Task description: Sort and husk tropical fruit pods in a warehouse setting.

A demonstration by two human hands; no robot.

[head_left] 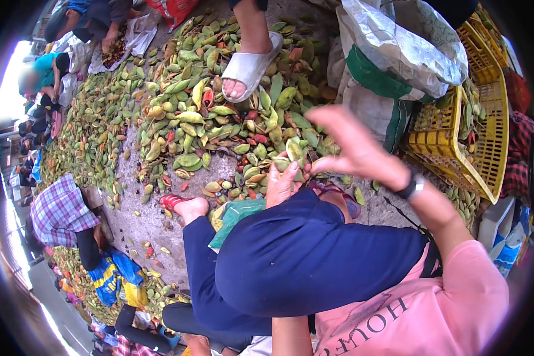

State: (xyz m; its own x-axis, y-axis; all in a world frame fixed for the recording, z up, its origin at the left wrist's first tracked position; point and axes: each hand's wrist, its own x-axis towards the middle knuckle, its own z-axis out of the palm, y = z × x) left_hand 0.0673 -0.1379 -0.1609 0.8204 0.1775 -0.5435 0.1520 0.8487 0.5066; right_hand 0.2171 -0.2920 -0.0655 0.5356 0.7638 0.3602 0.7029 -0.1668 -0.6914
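My left hand [280,185] is closed around a green seed pod [295,152], just past my raised knee. Its forearm is mostly hidden behind my blue trouser leg. To the right, my right hand [359,148] is lifted with thumb and fingers spread, holding nothing visible. Motion blurs its upper fingers, while the thumb points toward the pod. Beyond both hands lies a heap of green pods [190,118], some split and showing red insides. Small dark seeds [225,185] are scattered on the ground near my foot.
A yellow plastic crate [489,118] with pods stands at right, beside a large white-and-green woven sack [397,47]. Someone's foot in a white slide sandal [246,68] stands in the pods. Several people sit along the left, one in a checked shirt [62,210]. A green bag [237,219] lies by my leg.
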